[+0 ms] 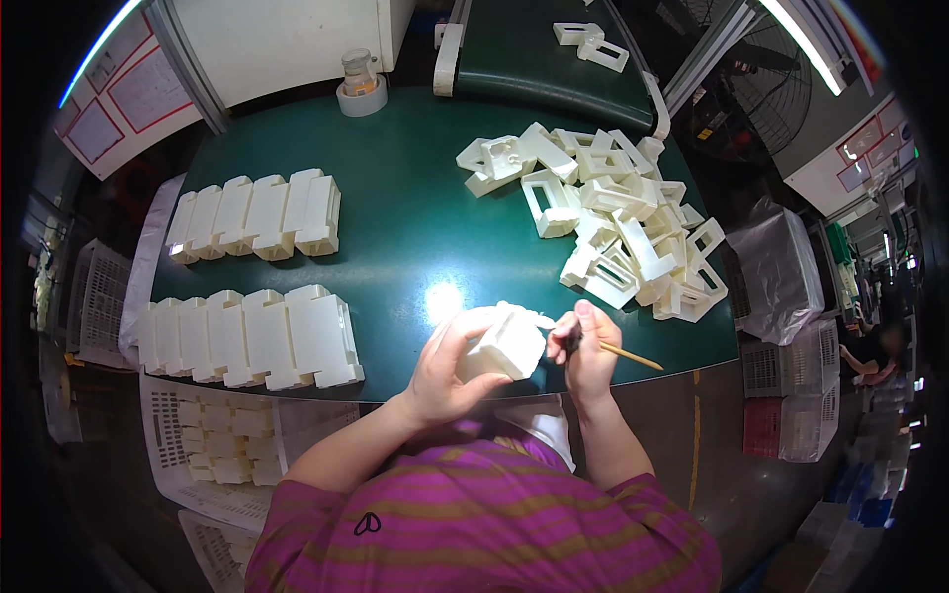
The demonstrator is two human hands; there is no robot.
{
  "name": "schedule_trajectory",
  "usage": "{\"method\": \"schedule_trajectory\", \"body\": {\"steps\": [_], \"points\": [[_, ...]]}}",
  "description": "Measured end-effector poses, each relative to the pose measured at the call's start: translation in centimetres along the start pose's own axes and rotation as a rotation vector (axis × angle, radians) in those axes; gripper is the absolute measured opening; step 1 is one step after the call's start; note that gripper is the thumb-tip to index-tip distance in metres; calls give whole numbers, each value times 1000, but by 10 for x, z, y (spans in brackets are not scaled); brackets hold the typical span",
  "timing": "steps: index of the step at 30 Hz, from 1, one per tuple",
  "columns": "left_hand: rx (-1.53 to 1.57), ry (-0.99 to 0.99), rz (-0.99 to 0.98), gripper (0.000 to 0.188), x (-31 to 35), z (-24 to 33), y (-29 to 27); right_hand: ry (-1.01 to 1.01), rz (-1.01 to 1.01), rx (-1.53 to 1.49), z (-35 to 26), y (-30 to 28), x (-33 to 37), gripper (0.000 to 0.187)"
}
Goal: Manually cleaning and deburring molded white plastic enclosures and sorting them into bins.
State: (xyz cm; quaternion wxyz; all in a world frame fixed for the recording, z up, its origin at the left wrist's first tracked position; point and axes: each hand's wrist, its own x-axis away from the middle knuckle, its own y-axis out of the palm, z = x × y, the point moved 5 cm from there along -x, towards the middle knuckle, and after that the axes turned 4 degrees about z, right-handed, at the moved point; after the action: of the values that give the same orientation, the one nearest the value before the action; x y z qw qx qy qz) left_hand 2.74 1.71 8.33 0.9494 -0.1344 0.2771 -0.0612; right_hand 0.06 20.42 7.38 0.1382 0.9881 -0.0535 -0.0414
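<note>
White part point(516, 348) in curved left hand point(440, 372)

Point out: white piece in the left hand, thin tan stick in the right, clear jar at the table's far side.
white piece point(516, 346): head view, on its upward-facing side
tan stick point(633, 357): head view, on the length jutting from the right hand point(590, 351)
clear jar point(358, 72): head view, on its side wall

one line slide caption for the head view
Left-hand grip on a white boxy plastic part, right-hand grip on a slim tan-handled tool, at a green table.
</note>
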Motion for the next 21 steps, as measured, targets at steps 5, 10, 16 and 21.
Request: {"method": "schedule_trajectory", "body": {"steps": [5,10,16,21], "points": [[62,-201,94,61,-10,-15,-10,-261,178,-233,-10,-2,10,41],[576,-278,205,51,1,-13,-5,-223,58,-11,-13,6,16,38],[1178,-639,93,57,-24,-9,-9,-5,201,-426,6,-12,1,38],[1340,-800,208,48,-4,-41,1,110,109,-422,6,-3,13,39]]}}
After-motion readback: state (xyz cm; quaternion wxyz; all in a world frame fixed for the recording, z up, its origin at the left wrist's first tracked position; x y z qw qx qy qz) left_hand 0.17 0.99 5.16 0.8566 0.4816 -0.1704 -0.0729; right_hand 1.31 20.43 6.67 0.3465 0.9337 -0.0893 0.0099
